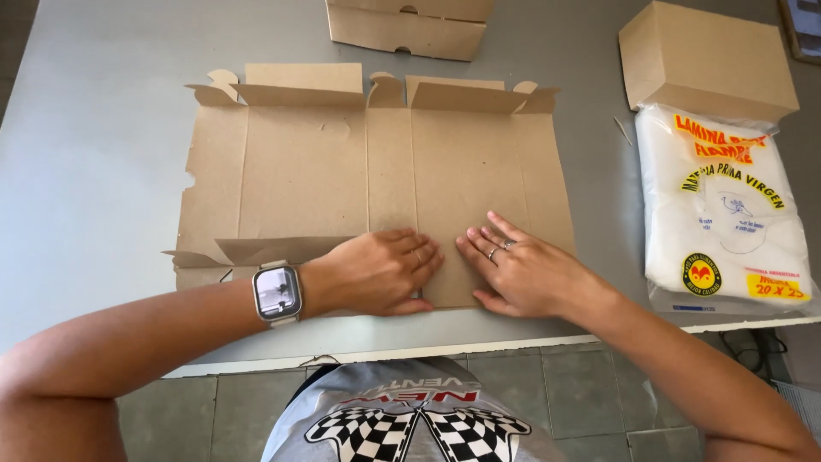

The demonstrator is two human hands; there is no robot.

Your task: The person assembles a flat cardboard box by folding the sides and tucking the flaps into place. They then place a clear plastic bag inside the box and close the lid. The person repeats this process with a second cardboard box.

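Cardboard blank (376, 171), near edge getting creased
You had left hand (376, 274) and right hand (526, 274) flat, holding nothing; lifting that flap looked next.

Matt brown cardboard blank (376, 171); glossy plastic bag (727, 205) (table (94, 171) smooth grey)

cardboard (376, 171): plain brown | boxes (705, 60): same brown | table (94, 145): pale grey | bag (727, 205): white, with red and yellow print and black lettering | watch (277, 293): beige strap, dark screen | shirt (410, 423): grey, with black-and-white check and red letters | floor (547, 393): grey-green tiles
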